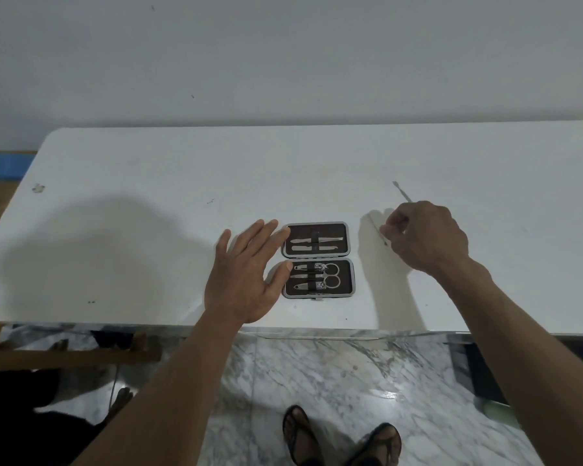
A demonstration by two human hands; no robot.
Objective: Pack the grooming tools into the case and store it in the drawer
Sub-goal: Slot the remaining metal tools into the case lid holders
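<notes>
A small grooming case (350,260) lies open on the white table (148,213), dark inside with a grey rim. Its far half holds tweezers and a file (317,245); its near half holds clippers and scissors (317,279) under elastic straps. My left hand (246,274) rests flat with fingers spread, touching the case's left edge. My right hand (424,240), to the right of the case, pinches a thin metal tool (383,238) whose dark tip points down at the table. A second slim metal tool (402,191) lies on the table just beyond that hand.
The table stands against a plain pale wall (283,62). Marble floor (334,375) and my sandalled feet (344,442) show below the near edge. A wooden frame (71,358) sits at lower left, and a dark object (475,371) under the table at right.
</notes>
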